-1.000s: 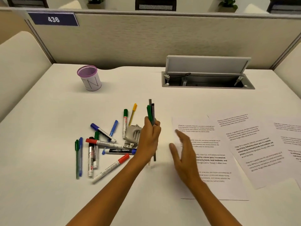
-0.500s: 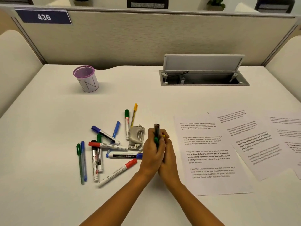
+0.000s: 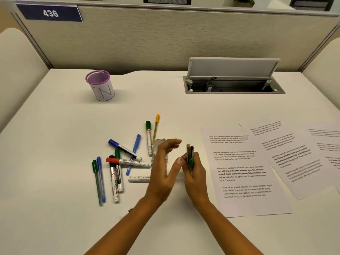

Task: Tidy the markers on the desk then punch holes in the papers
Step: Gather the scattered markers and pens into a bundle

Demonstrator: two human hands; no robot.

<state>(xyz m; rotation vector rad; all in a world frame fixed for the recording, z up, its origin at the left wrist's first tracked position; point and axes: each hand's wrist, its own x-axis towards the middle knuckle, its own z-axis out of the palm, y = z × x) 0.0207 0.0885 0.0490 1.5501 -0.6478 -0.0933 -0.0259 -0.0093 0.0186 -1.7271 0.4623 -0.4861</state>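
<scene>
My right hand [image 3: 195,172] grips a small bundle of pens [image 3: 190,155], upright, with grey, dark and green caps showing. My left hand [image 3: 163,168] is open just left of it, fingers spread, and covers most of the grey hole punch [image 3: 158,142]. Several markers lie scattered on the white desk to the left: a red-capped marker [image 3: 128,162], a blue-capped marker [image 3: 123,150], a green-capped marker [image 3: 148,137], a yellow pen [image 3: 156,126], a black marker [image 3: 114,181] and thin pens [image 3: 99,179]. Printed papers [image 3: 242,172] lie to the right.
A purple mesh pen cup [image 3: 100,85] stands at the back left of the desk [image 3: 55,218]. An open cable hatch [image 3: 233,83] is set in the desk at the back right. A fabric partition closes off the far edge, with cream side panels left and right.
The pen bundle has passed from my left hand to my right. Both hands were clasped around it half a second ago; my left hand has now let go and opened.
</scene>
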